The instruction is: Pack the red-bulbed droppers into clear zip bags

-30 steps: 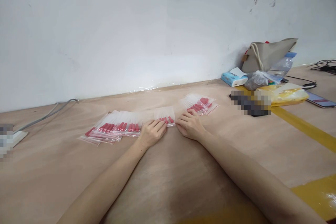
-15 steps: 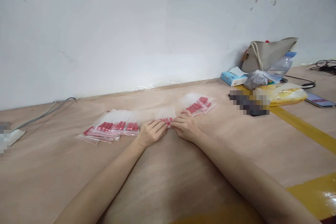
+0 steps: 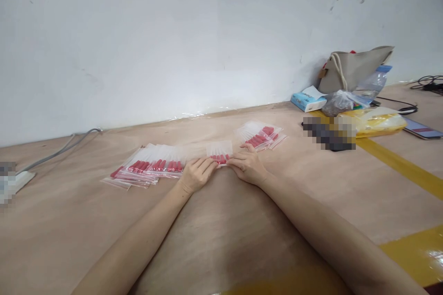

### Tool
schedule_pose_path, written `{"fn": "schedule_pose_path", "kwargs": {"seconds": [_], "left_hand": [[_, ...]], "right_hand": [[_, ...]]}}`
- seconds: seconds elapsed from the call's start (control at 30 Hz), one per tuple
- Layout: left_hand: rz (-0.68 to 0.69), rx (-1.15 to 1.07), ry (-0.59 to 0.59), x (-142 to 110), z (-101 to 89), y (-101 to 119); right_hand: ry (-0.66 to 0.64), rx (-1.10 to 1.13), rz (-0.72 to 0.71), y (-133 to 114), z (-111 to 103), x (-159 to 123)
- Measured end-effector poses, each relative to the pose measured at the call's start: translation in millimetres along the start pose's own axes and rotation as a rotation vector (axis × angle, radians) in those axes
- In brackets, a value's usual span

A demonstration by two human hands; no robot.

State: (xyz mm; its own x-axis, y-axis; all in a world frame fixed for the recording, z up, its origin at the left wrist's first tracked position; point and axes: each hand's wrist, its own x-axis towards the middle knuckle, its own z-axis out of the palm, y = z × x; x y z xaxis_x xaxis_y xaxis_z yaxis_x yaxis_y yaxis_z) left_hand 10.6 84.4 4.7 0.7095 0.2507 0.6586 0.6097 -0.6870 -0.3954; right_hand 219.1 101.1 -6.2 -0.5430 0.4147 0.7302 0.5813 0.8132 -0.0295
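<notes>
A small clear zip bag [image 3: 219,150] with several red-handled, pale-tipped pieces inside lies in front of me, its zip edge toward me. My left hand [image 3: 198,174] pinches the near left corner of this bag. At the near right corner, my right hand [image 3: 248,165] has its fingers closed on the edge. Left of my hands, several similar filled bags [image 3: 152,163] lie fanned out and overlapping. Beyond my right hand rests another overlapping group of filled bags [image 3: 260,135]. What exactly the red pieces are is too small to tell.
A blue tissue pack [image 3: 308,101], a beige bag [image 3: 358,71], a yellow packet [image 3: 377,124] and a phone [image 3: 422,129] sit at the right. Yellow tape [image 3: 401,166] crosses the tabletop. A grey cable [image 3: 62,148] runs along the left, and a white wall [image 3: 155,41] rises behind.
My fingers have drawn slightly apart along the bag's near edge, the right hand shifting a little right. More of the red pieces now shows between them. The other bags have not moved.
</notes>
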Motion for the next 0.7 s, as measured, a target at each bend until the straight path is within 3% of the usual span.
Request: {"fn": "schedule_pose_path", "kwargs": {"seconds": [0.2, 0.7], "left_hand": [[-0.075, 0.018, -0.084, 1.0, 0.2, 1.0], [-0.261, -0.023, -0.128, -3.9, 2.8, -2.8]], "right_hand": [[-0.039, -0.031, 0.019, 5.2, -1.7, -2.7], [0.02, -0.205, -0.014, 14.2, -5.8, -3.8]]}}
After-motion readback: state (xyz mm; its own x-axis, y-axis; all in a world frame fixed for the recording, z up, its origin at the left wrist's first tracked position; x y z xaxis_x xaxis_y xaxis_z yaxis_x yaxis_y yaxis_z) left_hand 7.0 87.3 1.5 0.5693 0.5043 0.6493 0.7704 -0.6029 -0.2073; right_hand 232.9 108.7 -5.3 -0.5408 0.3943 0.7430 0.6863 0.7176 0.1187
